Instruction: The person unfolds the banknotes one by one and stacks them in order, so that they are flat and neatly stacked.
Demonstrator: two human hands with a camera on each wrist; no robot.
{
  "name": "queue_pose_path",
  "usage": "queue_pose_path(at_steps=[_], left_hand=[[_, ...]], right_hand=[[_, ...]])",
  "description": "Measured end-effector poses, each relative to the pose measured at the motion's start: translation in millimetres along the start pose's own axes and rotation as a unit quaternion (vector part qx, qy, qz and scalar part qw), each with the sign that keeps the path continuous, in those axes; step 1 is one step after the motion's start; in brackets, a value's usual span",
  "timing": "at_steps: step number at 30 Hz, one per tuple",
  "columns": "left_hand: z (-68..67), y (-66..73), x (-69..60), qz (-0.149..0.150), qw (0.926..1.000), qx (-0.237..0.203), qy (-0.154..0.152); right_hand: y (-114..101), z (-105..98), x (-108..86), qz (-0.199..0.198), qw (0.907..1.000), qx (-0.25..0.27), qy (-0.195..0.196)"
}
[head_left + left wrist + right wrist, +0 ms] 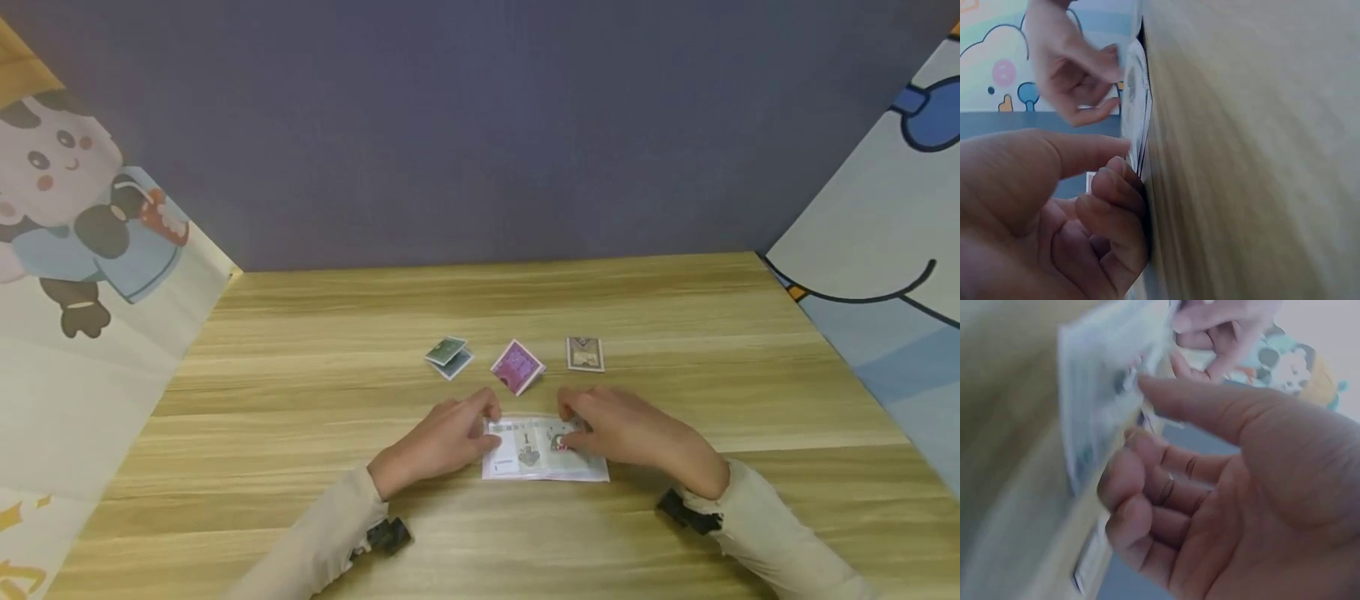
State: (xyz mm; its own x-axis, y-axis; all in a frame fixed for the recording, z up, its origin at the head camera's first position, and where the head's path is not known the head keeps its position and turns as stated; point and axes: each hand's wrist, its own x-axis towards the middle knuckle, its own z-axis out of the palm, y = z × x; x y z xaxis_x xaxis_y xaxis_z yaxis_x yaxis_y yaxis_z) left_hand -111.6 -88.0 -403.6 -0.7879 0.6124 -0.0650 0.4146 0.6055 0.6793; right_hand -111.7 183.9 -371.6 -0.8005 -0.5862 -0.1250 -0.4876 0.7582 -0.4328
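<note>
A pale green printed note marked "1" [536, 447] lies flat with whitish and pink layers showing at its lower edge. My left hand [446, 437] is at the note's left end, its thumb on the face and its fingers bent at the upper edge, gripping it. At the right part, my right hand [626, 429] has its thumb over the printed face and its index finger by the upper edge. The right wrist view shows a gap between thumb and curled fingers of the right hand [1254, 469], beside the blurred note [1100, 381].
Beyond the hands lie a folded green and blue-grey paper [448, 357], a folded purple one [517, 367] and a brown one [585, 354]. The wooden table [300, 333] meets a dark back wall [480, 133], with cartoon-printed panels on both sides.
</note>
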Motion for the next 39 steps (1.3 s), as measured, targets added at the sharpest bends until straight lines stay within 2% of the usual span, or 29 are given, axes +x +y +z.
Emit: queue_pose_path(at_steps=[3,6,9,11,15,18,21,24,28,32,35,39], left_hand=[[-0.4,7.0,-1.6,-0.002,0.9999,-0.003,-0.010],[-1.9,15.8,-3.1,-0.014,0.9998,-0.002,-0.013],[-6.5,22.4,-1.2,-0.007,0.9999,0.008,0.013],[-10.9,26.0,2.7,0.002,0.9992,0.014,0.038],[-20.5,34.2,17.4,0.033,0.9963,0.012,0.078],[-26.8,40.4,33.7,0.056,0.9941,0.003,0.093],[-28.9,42.7,50.6,0.066,0.9942,-0.009,0.085],[-25.9,41.8,61.9,0.058,0.9963,0.003,0.063],[-17.3,38.3,65.6,0.041,0.9978,0.038,0.035],[-13.3,35.4,64.8,0.044,0.9982,0.032,0.028],[-15.0,32.0,66.7,0.042,0.9976,0.030,0.046],[-23.4,26.4,68.9,-0.007,0.9944,0.033,0.100]], right_hand=[[3,-17,-2.8,-0.001,0.9998,0.019,0.008],[7,-35,-6.3,-0.003,0.9980,0.047,0.043],[14,-47,-6.2,-0.004,0.9940,0.053,0.096],[20,-56,-3.4,0.000,0.9921,0.050,0.115],[42,-76,6.6,0.022,0.9917,0.077,0.101],[60,-86,19.1,0.038,0.9900,0.098,0.094],[74,-78,33.7,0.039,0.9908,0.095,0.087],[80,-62,45.8,0.031,0.9930,0.100,0.055],[83,-45,52.4,0.014,0.9924,0.122,0.015],[85,-40,50.6,0.001,0.9918,0.127,0.019],[86,-38,50.9,-0.010,0.9923,0.118,0.034],[79,-37,53.3,-0.012,0.9937,0.100,0.049]])
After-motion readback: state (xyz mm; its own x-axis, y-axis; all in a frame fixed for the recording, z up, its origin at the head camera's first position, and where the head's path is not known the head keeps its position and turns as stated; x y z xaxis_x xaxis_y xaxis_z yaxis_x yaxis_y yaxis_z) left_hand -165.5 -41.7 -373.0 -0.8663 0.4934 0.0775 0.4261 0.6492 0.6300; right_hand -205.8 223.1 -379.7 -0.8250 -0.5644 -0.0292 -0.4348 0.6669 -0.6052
